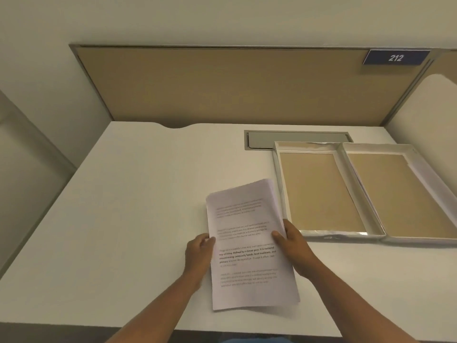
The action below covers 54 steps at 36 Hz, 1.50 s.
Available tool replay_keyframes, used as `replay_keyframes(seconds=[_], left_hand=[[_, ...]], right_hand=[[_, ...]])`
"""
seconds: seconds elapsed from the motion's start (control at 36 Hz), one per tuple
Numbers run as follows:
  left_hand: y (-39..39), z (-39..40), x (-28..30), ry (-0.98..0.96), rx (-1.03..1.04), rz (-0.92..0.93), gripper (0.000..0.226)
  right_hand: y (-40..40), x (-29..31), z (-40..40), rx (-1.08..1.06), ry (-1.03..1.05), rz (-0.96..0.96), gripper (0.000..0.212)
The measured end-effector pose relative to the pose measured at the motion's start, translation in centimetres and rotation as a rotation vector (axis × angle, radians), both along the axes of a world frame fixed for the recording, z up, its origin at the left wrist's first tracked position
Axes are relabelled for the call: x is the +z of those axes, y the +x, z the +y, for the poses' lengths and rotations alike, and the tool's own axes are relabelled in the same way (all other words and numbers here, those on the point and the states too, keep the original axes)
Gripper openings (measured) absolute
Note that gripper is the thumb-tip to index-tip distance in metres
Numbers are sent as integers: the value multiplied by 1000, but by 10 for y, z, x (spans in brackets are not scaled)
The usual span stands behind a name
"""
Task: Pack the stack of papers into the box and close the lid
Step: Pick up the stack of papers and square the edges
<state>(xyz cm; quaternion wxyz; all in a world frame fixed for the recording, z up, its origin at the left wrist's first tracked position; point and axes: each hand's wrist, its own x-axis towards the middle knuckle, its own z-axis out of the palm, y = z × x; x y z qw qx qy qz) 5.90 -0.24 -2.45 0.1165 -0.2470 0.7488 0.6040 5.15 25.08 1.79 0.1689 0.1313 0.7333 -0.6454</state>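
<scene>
While a pale wall fills the top of the view, the white counter point(123, 219) spreads across most of what lies below it, backed by a tan partition panel point(222, 85) with a grey frame. A blue plate point(396, 57) reading 212 sits at the panel's upper right corner. A grey recessed flap point(262, 141) is set into the counter near its far edge, just behind the box.

On the right side of the counter the box point(282, 184) lies open, a shallow white tray with a brown cardboard floor. Its lid point(425, 167) lies flat beside it on the right, inside facing up, touching the tray along their shared edge; whether the two are hinged there I cannot tell. Both hold nothing but their brown bases.

Just left of the box, the stack of papers point(249, 246) is held between both hands, printed side up, its far end tilted slightly toward the box. The sheets carry several blocks of blurred text. Whether the near end rests on the counter is unclear.

On the stack's left edge, the left hand point(199, 258) has its grip closed on the sheets. At the right edge, the right hand point(294, 248) is clamped likewise, thumb lying on the top sheet, beside the box's near left corner.
</scene>
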Motion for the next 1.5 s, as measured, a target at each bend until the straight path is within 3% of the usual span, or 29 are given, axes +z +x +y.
replay_keyframes(seconds=[0.03, 0.08, 0.14, 0.22, 0.42, 0.5, 0.58, 0.78, 0.97, 1.11, 1.19, 1.33, 1.44, 1.5], left_hand=[[1, -3, 2, 78, 39, 39, 20], [-1, -9, 9, 305, 96, 78, 52], [-7, -11, 19, 578, 44, 56, 75], [-21, -10, 48, 755, -184, 35, 64], [-39, 4, 95, 542, -205, 259, 31], [-37, 10, 95, 434, -183, 367, 29], [-28, 11, 87, 353, -178, 414, 34], [-7, 9, 55, 215, -227, 331, 25], [-11, 8, 53, 203, -182, 327, 15], [-3, 1, 24, 50, -267, 170, 9], [2, 3, 17, -8, -285, 136, 17], [5, 0, 11, 5, -242, 155, 48], [6, -1, 8, 20, -242, 125, 19], [6, -1, 6, 28, -247, 115, 17]], right_hand=[[2, 4, 4, -7, -60, 15, 22], [5, 15, 11, 4, -148, 68, 25], [6, 24, 15, 25, -192, 119, 29], [0, 38, 12, 42, -214, 177, 35], [-17, 61, 2, 26, -78, 361, 34], [-17, 60, -2, 37, -38, 438, 38], [-10, 51, -9, -3, 33, 531, 29], [18, 8, -24, -167, 119, 516, 37], [14, 23, -25, -180, 166, 524, 30], [31, -10, -18, -170, 266, 418, 31], [35, -20, -15, -168, 305, 342, 26], [29, -13, -15, -172, 323, 323, 32], [29, -14, -23, -178, 277, 309, 41], [27, -15, -26, -181, 257, 308, 45]])
